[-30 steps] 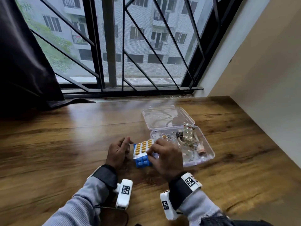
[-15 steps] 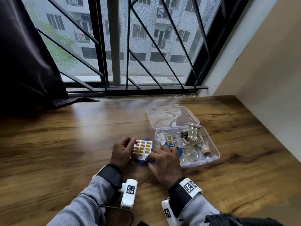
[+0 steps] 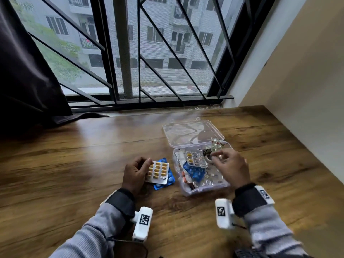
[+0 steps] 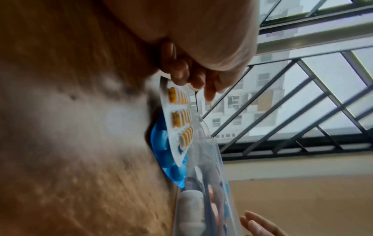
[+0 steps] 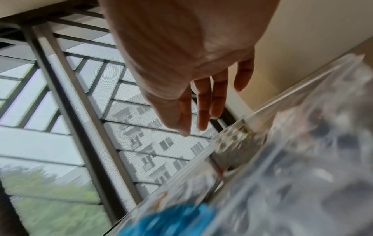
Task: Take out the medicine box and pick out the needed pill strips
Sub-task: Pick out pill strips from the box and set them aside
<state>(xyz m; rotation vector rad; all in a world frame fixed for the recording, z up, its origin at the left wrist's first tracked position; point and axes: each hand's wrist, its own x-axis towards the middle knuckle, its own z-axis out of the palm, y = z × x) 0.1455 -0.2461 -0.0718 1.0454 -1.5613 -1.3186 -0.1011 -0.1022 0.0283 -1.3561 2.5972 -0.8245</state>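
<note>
A clear plastic medicine box (image 3: 205, 189) stands on the wooden table with its lid (image 3: 191, 133) folded back, full of several blister strips. To its left an orange-pill strip (image 3: 158, 172) lies on top of a blue strip (image 3: 167, 183). My left hand (image 3: 147, 165) has its curled fingers on that orange-pill strip's (image 4: 179, 111) left edge and holds it there. My right hand (image 3: 216, 158) hovers over the box's far part with fingers loosely spread and nothing in them. In the right wrist view its fingers (image 5: 203, 111) are straight above the box (image 5: 282, 159).
Inside the box lie a partly used strip with orange pills (image 3: 195, 158) and a blue strip (image 3: 194, 173). A barred window (image 3: 149, 53) and a dark curtain (image 3: 28, 71) bound the table's far edge. A beige wall (image 3: 307, 90) runs along the right.
My right hand has left the two strips and moved right, over the open box. The orange-pill and blue strips now lie left of the box under my left hand.
</note>
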